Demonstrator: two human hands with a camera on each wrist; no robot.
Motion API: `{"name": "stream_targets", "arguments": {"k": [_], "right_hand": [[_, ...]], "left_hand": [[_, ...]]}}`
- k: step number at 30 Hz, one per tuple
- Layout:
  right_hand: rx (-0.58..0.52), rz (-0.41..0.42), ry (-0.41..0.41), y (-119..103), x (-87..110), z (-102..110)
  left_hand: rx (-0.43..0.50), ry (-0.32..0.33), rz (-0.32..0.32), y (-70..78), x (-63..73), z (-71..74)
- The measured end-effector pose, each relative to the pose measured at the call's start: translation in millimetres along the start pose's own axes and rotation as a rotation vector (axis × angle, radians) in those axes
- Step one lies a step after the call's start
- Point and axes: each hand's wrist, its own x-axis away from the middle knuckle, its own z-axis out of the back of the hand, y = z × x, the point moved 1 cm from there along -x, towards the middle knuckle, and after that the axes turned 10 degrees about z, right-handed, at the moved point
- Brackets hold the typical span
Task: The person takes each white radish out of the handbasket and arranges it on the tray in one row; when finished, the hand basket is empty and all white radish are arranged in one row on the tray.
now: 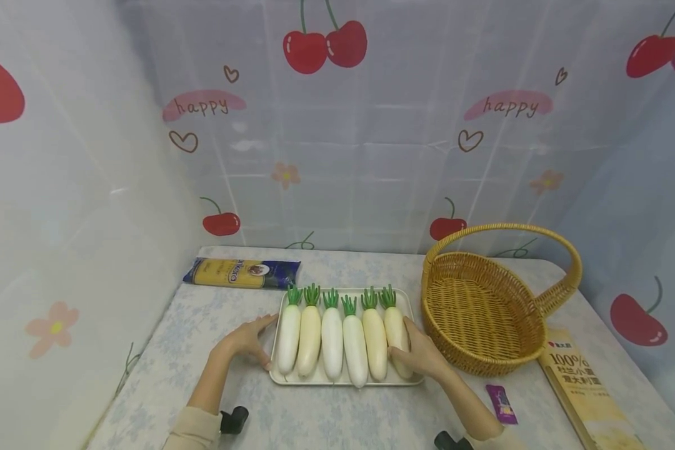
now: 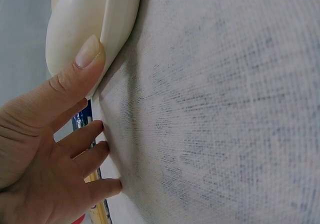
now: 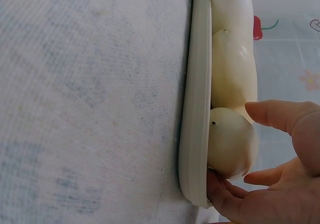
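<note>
Several white radishes (image 1: 332, 337) with green tops lie side by side in a shallow off-white tray (image 1: 345, 383). Around the rightmost radish (image 1: 395, 328) my right hand (image 1: 424, 357) has its thumb on one side and its fingers on the other. The right wrist view shows those fingertips between this radish (image 3: 230, 141) and the tray wall (image 3: 196, 114). At the tray's left side is my left hand (image 1: 250, 340), fingers spread loosely. Its thumb (image 2: 90, 59) rests against the tray edge in the left wrist view, while the other fingertips reach down by the tablecloth.
A wicker basket (image 1: 472, 353) with a tall handle stands right of the tray. In front of it lie a small purple packet (image 1: 502, 403) and a yellow package (image 1: 587, 394). A blue-and-yellow pasta packet (image 1: 242, 274) lies behind the tray at left. Printed curtains surround the table.
</note>
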Motion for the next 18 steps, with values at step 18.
{"name": "stream_targets", "arguments": {"k": [18], "right_hand": [[0.061,0.046,0.037,-3.8,6.3,-0.5]], "left_hand": [[0.044,0.082,-0.093,-1.5,7.3,1.1]]}}
